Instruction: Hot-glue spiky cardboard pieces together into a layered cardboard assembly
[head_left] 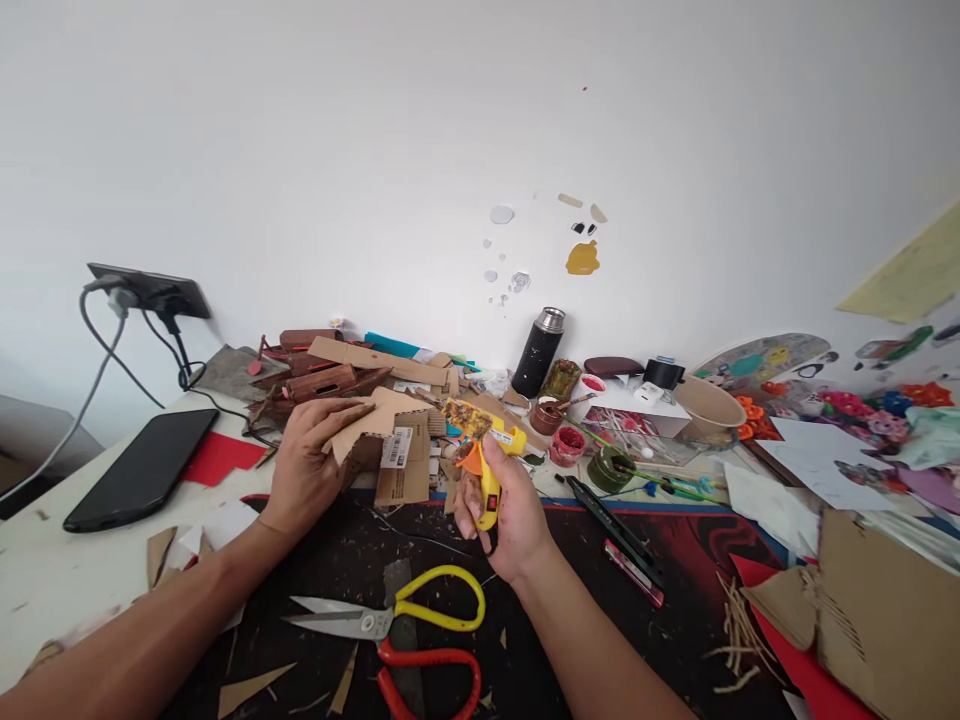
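My left hand (309, 458) grips a cut piece of cardboard (373, 420) by its left side, thumb and fingers closed on it. In my right hand (514, 510) is a yellow hot glue gun (491, 490) with an orange trigger, my fingers wrapped round its handle. Its stained nozzle end points left toward the cardboard, with a small gap between them. Behind the held piece stands cardboard with a white barcode label (397, 448). On the dark mat below my hands lie open scissors (386, 625) with one yellow and one red handle.
A black phone (142, 470) lies at the left, below a wall socket (150, 290) with plugged cables. Along the back are cardboard scraps, a black flask (538, 350), paint jars (568, 446) and a beige bowl (709, 408). A dark cutter (615, 530) and cardboard sheets (885, 610) lie right.
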